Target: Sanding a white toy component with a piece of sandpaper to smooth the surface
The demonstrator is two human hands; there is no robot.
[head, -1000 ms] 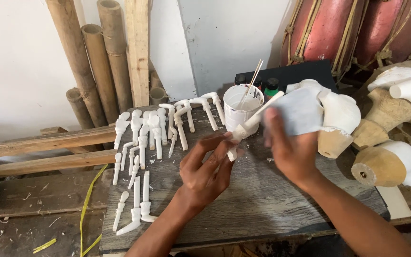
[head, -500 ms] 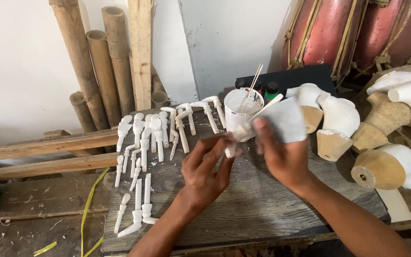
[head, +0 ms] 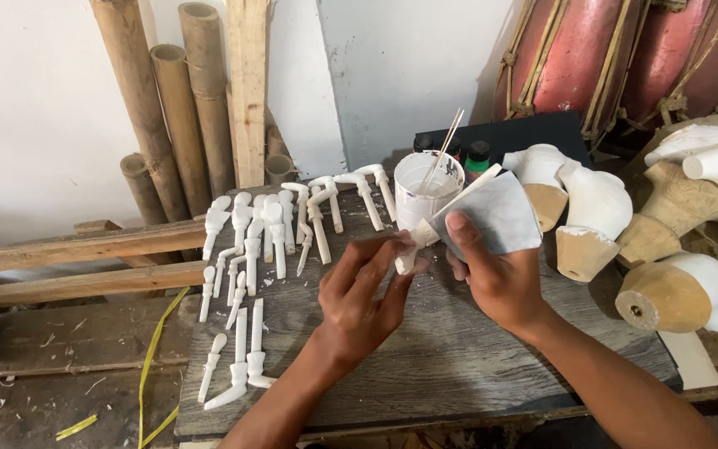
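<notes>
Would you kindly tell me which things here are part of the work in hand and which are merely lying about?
In the work:
- left hand, pinching the small white piece
- right hand, holding the folded sheet against it
- white cup with a stick
- painted white pieces laid out in rows

Lying about:
- bamboo poles
- red drums
- wooden heads
- small bottles

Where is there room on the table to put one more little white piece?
Bare boards lie along the near edge of the table, between the left hand and the right hand and beyond their forearms. It is crowded at the far left with rows of white carved pieces, around the white cup, and on the right with the wooden heads.
</notes>
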